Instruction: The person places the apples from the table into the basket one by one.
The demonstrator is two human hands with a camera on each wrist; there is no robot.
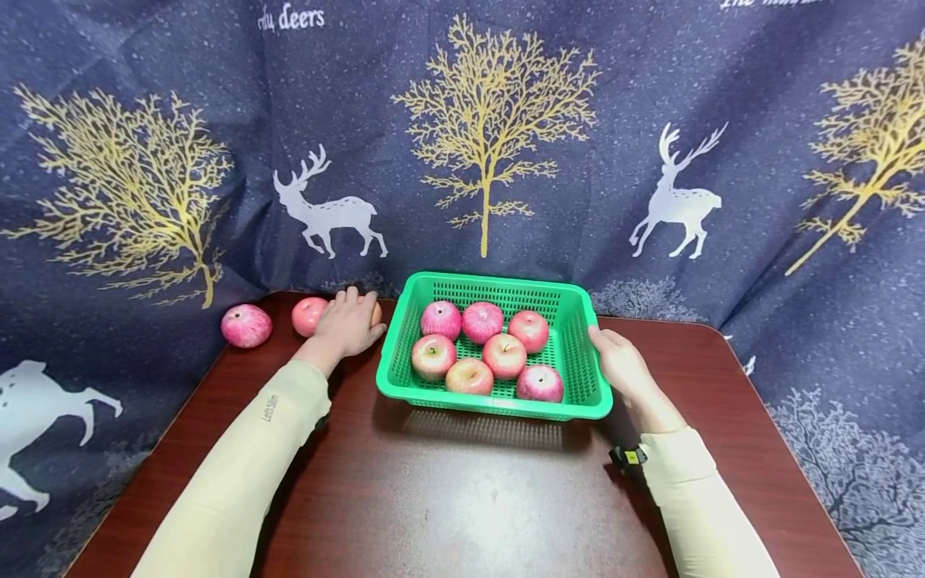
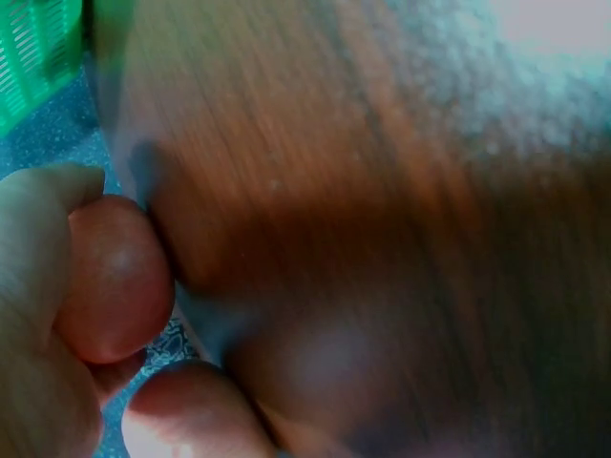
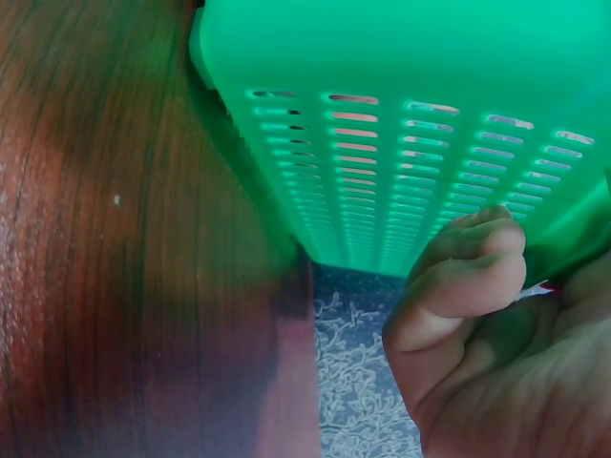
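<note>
My left hand [image 1: 350,323] reaches over an apple [image 1: 372,311] near the table's back edge. In the left wrist view its thumb and fingers curl round that red apple [image 2: 119,281]. A second apple [image 1: 309,316] lies just left of the hand, and a pink streaked one [image 1: 246,326] sits farther left at the table's corner. The green basket [image 1: 499,408] holds several apples, pale yellow-red and deep pink. On its right end my right hand [image 1: 625,365] grips the rim; in the right wrist view curled fingers [image 3: 477,277] rest against the slotted wall.
A dark red-brown wooden table [image 1: 448,498] stretches in front of the basket. Behind it hangs a navy cloth [image 1: 433,201] printed with deer and golden trees, close to the table's back edge. A dark band with a yellow-green mark [image 1: 630,457] is on the right wrist.
</note>
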